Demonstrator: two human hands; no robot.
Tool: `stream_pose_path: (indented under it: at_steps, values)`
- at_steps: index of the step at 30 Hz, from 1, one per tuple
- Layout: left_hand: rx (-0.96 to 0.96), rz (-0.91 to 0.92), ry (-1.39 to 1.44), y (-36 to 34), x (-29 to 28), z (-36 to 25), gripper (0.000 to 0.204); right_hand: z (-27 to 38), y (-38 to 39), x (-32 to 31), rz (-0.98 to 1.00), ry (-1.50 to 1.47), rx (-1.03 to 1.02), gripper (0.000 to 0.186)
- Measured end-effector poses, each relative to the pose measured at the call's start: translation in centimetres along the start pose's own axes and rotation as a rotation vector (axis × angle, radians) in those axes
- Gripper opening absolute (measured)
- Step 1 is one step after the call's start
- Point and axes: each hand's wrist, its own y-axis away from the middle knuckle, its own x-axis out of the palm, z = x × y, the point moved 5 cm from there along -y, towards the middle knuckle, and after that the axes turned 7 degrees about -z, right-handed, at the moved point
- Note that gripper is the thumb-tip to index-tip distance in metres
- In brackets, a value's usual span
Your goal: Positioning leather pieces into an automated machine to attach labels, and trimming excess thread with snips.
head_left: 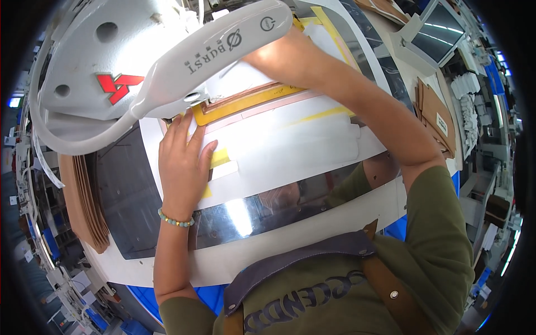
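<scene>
My left hand point(184, 159) lies flat, fingers stretched forward, on a white sheet point(290, 148). Its fingertips reach the near left corner of a yellow frame point(245, 108) with a brown inner edge. A yellow strip point(220, 157) shows beside the thumb. On the far side of the frame is my right hand point(290, 58), its arm reaching in from the right. The lamp head covers its fingers, so what they touch stays hidden. Left of the frame stands a white sewing machine head point(84, 72) with a red mark.
A white lamp point(223, 44) on a bent neck hangs over the work. Dark glossy panels point(268, 204) border the white sheet. Brown folded sheets point(84, 201) stand at the left; more brown pieces point(435, 114) and a small screen point(438, 30) are at the right.
</scene>
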Motion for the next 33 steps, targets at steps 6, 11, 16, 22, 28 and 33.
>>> stream_pose_path:
  at_steps: [6,11,16,22,28,33]
  values:
    - [-0.092,0.164,0.08,0.5,0.7,0.0,0.064,0.1,0.5,0.6,0.386,0.015,0.008,0.036]
    - [-0.095,0.179,0.115,0.2,0.8,-0.2,0.078,-1.3,1.9,-0.8,0.561,-0.117,0.179,0.046]
    - [-0.099,0.255,0.081,0.1,1.1,0.0,0.082,-1.7,3.8,-0.8,0.661,-0.064,0.167,0.06]
    - [-0.082,0.293,0.057,-0.1,1.4,0.0,0.087,-0.4,4.1,0.5,0.654,-0.216,0.127,0.066]
    - [-0.076,0.272,0.061,-0.2,1.4,0.0,0.086,-0.1,4.3,1.1,0.645,-0.232,0.201,0.067]
    - [-0.076,0.276,0.05,-0.3,1.4,-0.1,0.083,-1.0,2.8,0.1,0.67,-0.229,0.123,0.061]
